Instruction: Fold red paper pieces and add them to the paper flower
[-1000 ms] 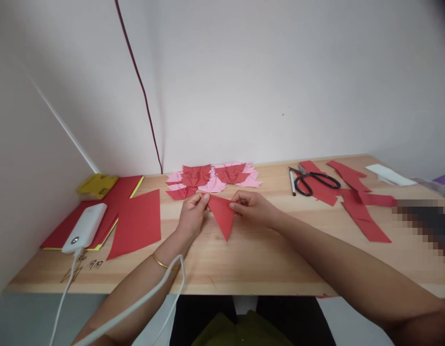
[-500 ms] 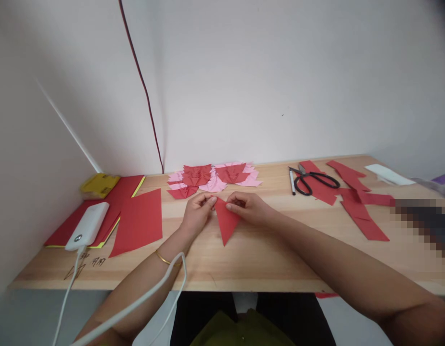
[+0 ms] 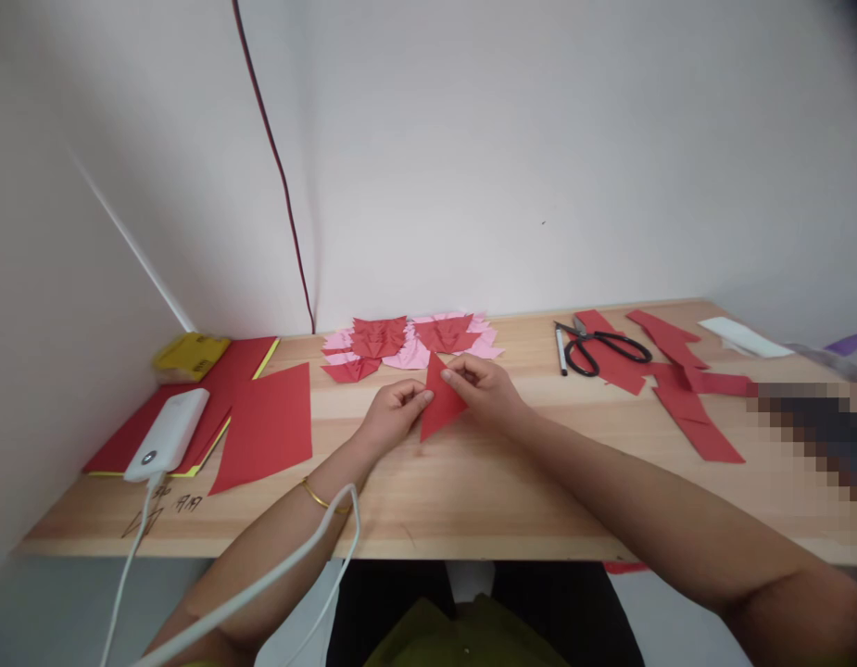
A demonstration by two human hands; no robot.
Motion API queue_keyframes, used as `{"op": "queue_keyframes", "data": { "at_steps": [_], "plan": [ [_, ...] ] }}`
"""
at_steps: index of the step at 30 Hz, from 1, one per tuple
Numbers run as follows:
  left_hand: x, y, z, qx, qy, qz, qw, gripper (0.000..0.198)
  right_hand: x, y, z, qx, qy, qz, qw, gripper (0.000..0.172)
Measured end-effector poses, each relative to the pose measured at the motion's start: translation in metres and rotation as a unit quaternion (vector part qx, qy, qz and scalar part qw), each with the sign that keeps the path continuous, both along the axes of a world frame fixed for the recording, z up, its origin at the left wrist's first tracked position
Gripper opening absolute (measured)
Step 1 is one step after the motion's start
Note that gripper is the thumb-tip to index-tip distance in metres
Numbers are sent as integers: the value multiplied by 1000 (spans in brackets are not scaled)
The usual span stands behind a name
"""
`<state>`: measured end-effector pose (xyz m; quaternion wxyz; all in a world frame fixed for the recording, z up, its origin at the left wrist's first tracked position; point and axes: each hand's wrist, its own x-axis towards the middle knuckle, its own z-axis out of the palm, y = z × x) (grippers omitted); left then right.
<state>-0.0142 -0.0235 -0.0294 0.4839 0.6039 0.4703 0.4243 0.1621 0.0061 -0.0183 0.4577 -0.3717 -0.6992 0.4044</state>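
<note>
A red paper triangle is pinched between both hands just above the wooden table. My left hand grips its left edge with thumb and fingers closed. My right hand holds its right side near the upper tip, fingers curled. The triangle stands tilted, one tip up, one down toward the table. Just behind the hands lies a cluster of folded red and pink paper pieces.
Red paper sheets and a white power bank with a cable lie at left, by a yellow object. Black scissors, a pen and red paper strips lie at right. Walls close in behind and left.
The triangle has been turned and narrowed, its upper tip now pointing up. Both hands moved closer together and slightly to the right.
</note>
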Motion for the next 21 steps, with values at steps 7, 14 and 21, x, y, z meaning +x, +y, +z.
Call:
{"op": "queue_keyframes", "data": {
  "at_steps": [7, 14, 21],
  "plan": [
    [-3, -1, 2, -5, 63, -21, 998, 27, 7, 10, -2, -26, 69, -67, 995, 24],
    [-9, 4, -2, -27, -37, 28, 999, 29, 9, 15, -6, -81, 114, -82, 987, 27],
    [-8, 4, 1, -46, -137, 19, 989, 37, 11, 16, -6, -103, 84, -90, 987, 28]
  ]
}}
